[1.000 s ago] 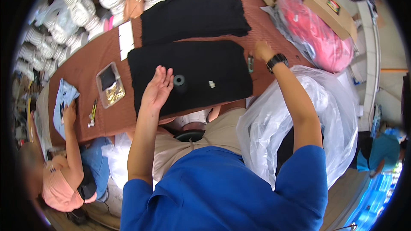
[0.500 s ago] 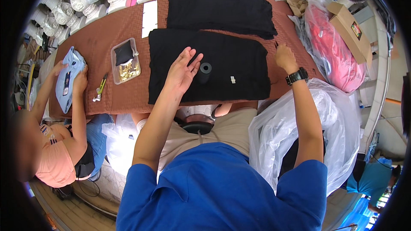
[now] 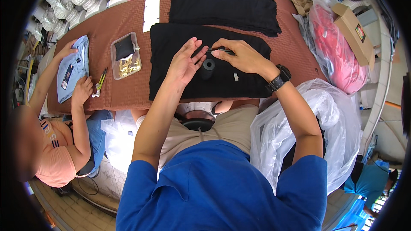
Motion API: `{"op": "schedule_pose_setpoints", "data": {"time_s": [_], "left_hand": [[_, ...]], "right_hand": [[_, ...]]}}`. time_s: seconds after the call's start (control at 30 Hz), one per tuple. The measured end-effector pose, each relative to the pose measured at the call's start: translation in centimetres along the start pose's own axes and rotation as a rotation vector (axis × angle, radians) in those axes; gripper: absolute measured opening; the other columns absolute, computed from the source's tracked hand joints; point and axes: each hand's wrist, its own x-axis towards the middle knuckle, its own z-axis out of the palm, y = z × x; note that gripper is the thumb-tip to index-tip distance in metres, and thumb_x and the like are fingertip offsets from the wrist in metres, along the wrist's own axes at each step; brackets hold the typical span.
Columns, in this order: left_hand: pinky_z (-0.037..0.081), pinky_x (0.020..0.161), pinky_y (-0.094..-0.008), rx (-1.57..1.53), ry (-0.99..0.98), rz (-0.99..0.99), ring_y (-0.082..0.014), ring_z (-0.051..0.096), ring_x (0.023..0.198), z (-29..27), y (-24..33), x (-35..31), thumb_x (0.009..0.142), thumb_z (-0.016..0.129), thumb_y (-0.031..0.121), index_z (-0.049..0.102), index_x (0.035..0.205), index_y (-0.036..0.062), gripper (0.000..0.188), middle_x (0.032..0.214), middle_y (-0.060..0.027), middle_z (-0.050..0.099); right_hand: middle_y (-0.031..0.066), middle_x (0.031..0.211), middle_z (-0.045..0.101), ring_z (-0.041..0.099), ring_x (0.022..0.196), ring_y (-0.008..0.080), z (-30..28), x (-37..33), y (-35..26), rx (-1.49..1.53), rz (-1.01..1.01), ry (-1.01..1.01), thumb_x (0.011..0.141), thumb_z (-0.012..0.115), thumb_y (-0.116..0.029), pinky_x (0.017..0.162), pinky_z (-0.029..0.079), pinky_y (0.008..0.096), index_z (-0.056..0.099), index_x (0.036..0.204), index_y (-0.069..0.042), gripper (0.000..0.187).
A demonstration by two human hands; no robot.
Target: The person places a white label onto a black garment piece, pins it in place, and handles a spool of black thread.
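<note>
A black thread spool (image 3: 206, 73) stands upright on a folded black garment (image 3: 171, 86). My left hand (image 3: 185, 62) is held palm up over the cloth, fingers outstretched, just left of the spool. Above the spool, my right hand (image 3: 246, 57) is closed on a slim dark tool (image 3: 229, 51); its kind is mostly hidden by my fingers. The tool's tip points toward my left fingertips. To the right of the spool lies a small whitish piece (image 3: 236, 77) on the black cloth.
Another black garment (image 3: 222, 6) lies behind. Left are a white card strip (image 3: 151, 13), a clear box (image 3: 114, 70) of gold pieces and a yellow-green cutter (image 3: 101, 79). A co-worker handles a light-blue garment (image 3: 70, 70). Clear plastic (image 3: 269, 124) bulges at the right edge.
My right hand has come left from the table's right side to the spool, bringing the slim dark tool. My left hand stays nearly in place. The co-worker's near hand has shifted downward.
</note>
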Motion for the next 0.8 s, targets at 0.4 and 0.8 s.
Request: {"op": "schedule_pose_setpoints", "data": {"time_s": [0.4, 0.8], "left_hand": [[0.047, 0.105, -0.045, -0.03, -0.01, -0.03, -0.0284, 0.057, 0.126, -0.4, 0.5, 0.4, 0.095, 0.072, 0.022, 0.056, 0.132, 0.0123, 0.042, 0.124, -0.0012, 0.062], [0.046, 0.104, -0.045, -0.039, -0.027, -0.034, -0.0244, 0.054, 0.125, -0.7, 0.3, 0.6, 0.095, 0.072, 0.021, 0.058, 0.13, 0.0134, 0.039, 0.124, -0.0009, 0.063]], "right_hand": [[0.007, 0.097, 0.077, 0.071, 0.093, 0.0277, -0.4, 2.0, -0.6, -0.134, 0.08, -0.03, 0.086, 0.068, -0.041, 0.085, 0.053, 0.0409, 0.079, 0.101, -0.016, 0.031], [0.005, 0.095, 0.076, 0.07, 0.092, 0.0251, -0.2, 2.6, -1.3, -0.215, 0.06, -0.062, 0.086, 0.07, -0.043, 0.083, 0.052, 0.0374, 0.078, 0.101, -0.017, 0.031]]}}
